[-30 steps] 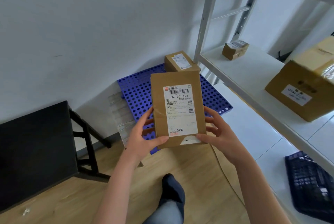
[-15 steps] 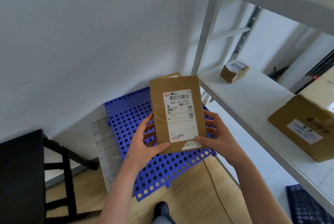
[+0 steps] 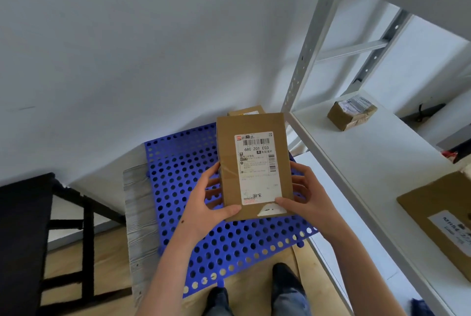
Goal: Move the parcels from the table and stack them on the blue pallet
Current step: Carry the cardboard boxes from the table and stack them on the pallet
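Observation:
I hold a flat brown cardboard parcel (image 3: 254, 163) with a white shipping label, upright in the air over the blue perforated pallet (image 3: 178, 188). My left hand (image 3: 206, 203) grips its lower left edge and my right hand (image 3: 303, 196) grips its lower right edge. The pallet lies on the floor against the white wall, right in front of my feet. A second brown parcel (image 3: 246, 111) rests at the pallet's far corner, mostly hidden behind the one I hold.
A grey metal shelf rack (image 3: 356, 163) stands to the right, carrying a small taped box (image 3: 351, 114) and a large carton (image 3: 443, 221). A black table (image 3: 23, 239) is at the left. A grey wooden board (image 3: 140, 226) lies beside the pallet.
I have stepped closer to the pallet with the parcel held in both hands; the pallet now lies right below me and the far parcel has slipped behind the held one.

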